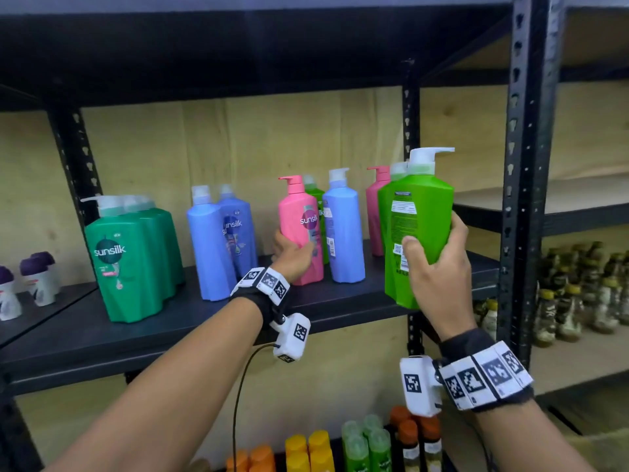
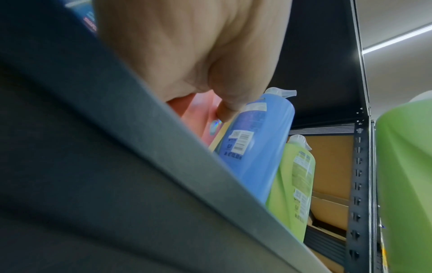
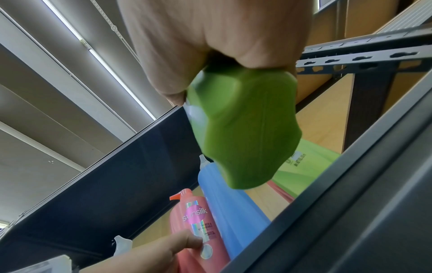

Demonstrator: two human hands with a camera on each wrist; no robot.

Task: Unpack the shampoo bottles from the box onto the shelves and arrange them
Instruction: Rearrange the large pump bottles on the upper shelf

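Two hands are engaged at the black shelf [image 1: 340, 301]. The right hand [image 1: 439, 267] grasps the light green bottle [image 1: 418, 233] around its lower body, thumb on the label face and fingers wrapped round the far side. This bottle is upright, held in the air just in front of the shelf edge at its right end. The left hand [image 1: 292, 253] is curled around the lower body of the pink bottle [image 1: 299, 226], which stands upright on the shelf, just beside a blue bottle [image 1: 343, 229].

Handling, as judged: the bottles are large, rigid plastic pump bottles, probably full and therefore fairly heavy. The walls are smooth and glossy, so a loose grip may slip. Take hold around the mid to lower body, where the faceted sides give purchase. Do not lift by the white pump head [image 1: 423, 158]; the spout may turn or depress.

Placement, as judged: set the base flat on the shelf before releasing. Neighbouring bottles stand close together, and a tall bottle nudged at the shoulder could topple into them.
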